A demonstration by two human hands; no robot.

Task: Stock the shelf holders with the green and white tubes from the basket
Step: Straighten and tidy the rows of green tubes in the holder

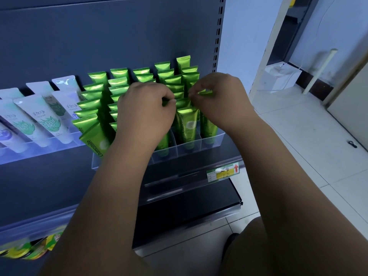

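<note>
Rows of green tubes (187,124) stand upright in a clear divided holder (191,150) on the dark shelf. White tubes (45,120) lean in a second clear holder (39,147) to the left. My left hand (145,112) pinches the crimped top of a green tube in the middle rows. My right hand (221,100) pinches the top of another green tube in the right rows. Both hands hover over the green holder and hide several tubes. The basket is out of view.
A price label (223,172) sits on the shelf's front rail. A lower dark shelf (189,208) juts out beneath. Yellow-green packets (29,248) lie at the bottom left. White tiled floor (298,146) and a white box (278,76) lie to the right.
</note>
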